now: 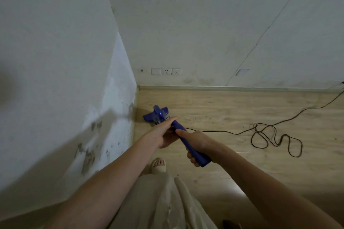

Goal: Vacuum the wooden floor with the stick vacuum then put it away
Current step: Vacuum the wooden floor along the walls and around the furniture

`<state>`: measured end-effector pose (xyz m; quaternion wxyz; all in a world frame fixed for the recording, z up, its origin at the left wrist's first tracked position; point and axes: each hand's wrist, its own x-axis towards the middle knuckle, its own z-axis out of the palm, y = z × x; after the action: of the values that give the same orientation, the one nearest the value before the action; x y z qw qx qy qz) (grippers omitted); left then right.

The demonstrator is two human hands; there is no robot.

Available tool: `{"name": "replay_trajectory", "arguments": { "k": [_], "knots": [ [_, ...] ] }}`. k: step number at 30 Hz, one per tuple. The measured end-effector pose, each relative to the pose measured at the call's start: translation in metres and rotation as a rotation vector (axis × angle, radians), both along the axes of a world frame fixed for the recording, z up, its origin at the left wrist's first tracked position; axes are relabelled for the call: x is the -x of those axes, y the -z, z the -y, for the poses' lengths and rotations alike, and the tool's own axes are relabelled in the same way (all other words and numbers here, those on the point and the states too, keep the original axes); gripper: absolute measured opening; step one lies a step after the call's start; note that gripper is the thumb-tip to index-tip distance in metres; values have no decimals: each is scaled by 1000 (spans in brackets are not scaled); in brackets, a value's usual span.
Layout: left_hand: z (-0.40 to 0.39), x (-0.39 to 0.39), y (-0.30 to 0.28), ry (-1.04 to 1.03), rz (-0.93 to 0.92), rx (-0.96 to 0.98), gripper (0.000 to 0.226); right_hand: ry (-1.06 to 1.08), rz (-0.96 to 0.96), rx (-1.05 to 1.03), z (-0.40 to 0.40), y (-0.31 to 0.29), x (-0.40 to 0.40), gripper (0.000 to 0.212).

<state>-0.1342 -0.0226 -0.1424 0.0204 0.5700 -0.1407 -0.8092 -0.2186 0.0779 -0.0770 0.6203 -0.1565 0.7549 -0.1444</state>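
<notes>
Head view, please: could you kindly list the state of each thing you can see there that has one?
stick vacuum: gripped by both hands, head down on the floor near the wall corner.
left hand: holds the handle, farther down.
right hand: holds the handle's upper end.
power cord: lying loose and looped on the wooden floor.
wall sockets: nothing plugged in.
sandal: worn, flat on the floor.

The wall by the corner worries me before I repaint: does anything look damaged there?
Yes. The left wall shows dark blotches and patchy flaking paint low down, near the vacuum head.
</notes>
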Motion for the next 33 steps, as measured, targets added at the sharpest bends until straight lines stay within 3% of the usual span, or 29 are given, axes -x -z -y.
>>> {"name": "replay_trajectory", "arguments": {
  "k": [8, 23, 33],
  "knots": [
    [37, 15, 5, 0, 18, 51, 38, -1, -3, 44, 38, 6, 19, 56],
    [167, -43, 32, 179, 171, 72, 34, 466, 203, 184, 150, 49, -95, 47],
    [198, -52, 20, 349, 79, 68, 39, 454, 171, 108, 173, 18, -90, 40]
  ]
}}
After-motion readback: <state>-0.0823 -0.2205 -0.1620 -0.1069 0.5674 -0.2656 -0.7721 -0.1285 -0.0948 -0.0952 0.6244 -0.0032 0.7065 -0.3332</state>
